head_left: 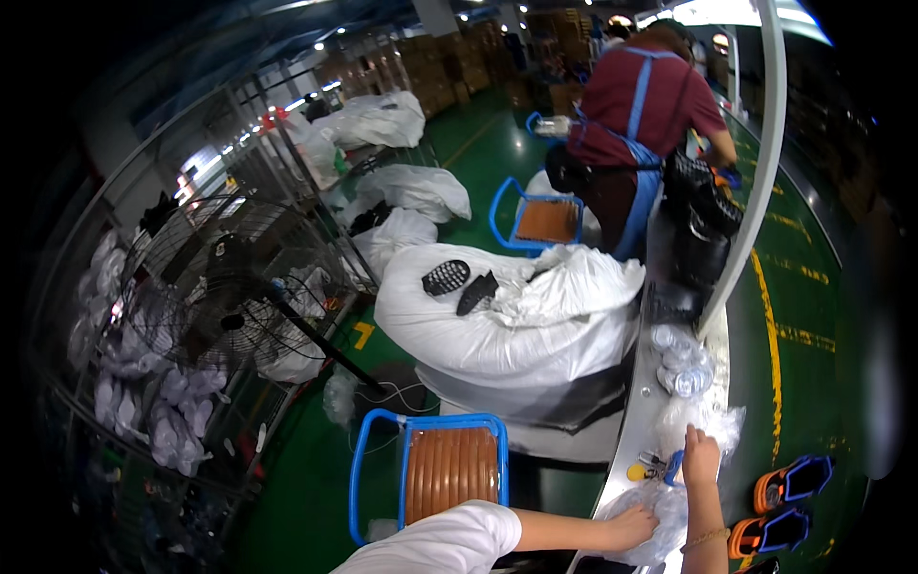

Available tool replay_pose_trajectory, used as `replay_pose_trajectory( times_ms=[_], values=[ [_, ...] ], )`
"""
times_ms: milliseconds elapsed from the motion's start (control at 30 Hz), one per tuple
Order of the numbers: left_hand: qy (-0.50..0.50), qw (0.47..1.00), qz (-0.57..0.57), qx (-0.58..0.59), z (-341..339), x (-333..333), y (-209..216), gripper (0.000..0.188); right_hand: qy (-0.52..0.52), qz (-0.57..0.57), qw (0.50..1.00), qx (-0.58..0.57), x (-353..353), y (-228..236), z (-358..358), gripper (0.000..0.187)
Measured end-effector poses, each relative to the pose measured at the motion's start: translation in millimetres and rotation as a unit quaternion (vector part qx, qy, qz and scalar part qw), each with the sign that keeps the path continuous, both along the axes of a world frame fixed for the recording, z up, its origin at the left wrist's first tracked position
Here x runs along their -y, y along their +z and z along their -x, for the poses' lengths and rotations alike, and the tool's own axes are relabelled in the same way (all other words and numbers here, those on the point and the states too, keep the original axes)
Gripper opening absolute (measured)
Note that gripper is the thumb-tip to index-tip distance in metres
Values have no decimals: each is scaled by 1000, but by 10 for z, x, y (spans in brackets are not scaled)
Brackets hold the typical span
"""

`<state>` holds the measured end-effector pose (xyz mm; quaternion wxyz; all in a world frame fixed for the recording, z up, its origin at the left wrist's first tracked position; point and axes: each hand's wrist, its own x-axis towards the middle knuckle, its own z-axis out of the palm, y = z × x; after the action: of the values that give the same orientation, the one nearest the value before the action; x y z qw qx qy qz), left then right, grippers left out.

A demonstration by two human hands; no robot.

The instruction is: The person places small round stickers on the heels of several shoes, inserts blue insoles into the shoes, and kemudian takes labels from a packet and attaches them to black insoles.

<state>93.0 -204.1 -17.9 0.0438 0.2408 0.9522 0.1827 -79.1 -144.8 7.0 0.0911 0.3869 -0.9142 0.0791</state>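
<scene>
My left hand (pixel 631 528) reaches in from the lower left with its fingers closed on crumpled clear plastic (pixel 639 499) at the near end of the narrow bench (pixel 622 450). Just beyond it, my right hand (pixel 701 457) is closed, fingertips pointing away, beside a pile of clear plastic bags (pixel 712 421). What its fingers hold is too small to make out. Left of this hand lie a blue looped object (pixel 673 469) and a small round yellow piece (pixel 638 473). Farther up the bench are clear, rounded plastic pieces (pixel 684 362).
A large white sack (pixel 430 325) with dark shoe pieces stands left of the bench. A blue-framed chair (pixel 454 469) is near me, a fan (pixel 229 297) farther left. Orange-and-black shoes (pixel 789 483) sit at right. A person (pixel 636 105) works ahead; a white post (pixel 765 191) rises beside the bench.
</scene>
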Motion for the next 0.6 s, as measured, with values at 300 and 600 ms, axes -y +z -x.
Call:
replay_pose_trajectory(
  times_ms=[300,600],
  values=[
    [128,969,-206,50,90,-277,-1152,27,89,37,994,-46,76,173,-53,14],
    [186,929,-244,204,82,-177,-355,17,-106,231,956,147,-74,426,-314,11]
  ],
)
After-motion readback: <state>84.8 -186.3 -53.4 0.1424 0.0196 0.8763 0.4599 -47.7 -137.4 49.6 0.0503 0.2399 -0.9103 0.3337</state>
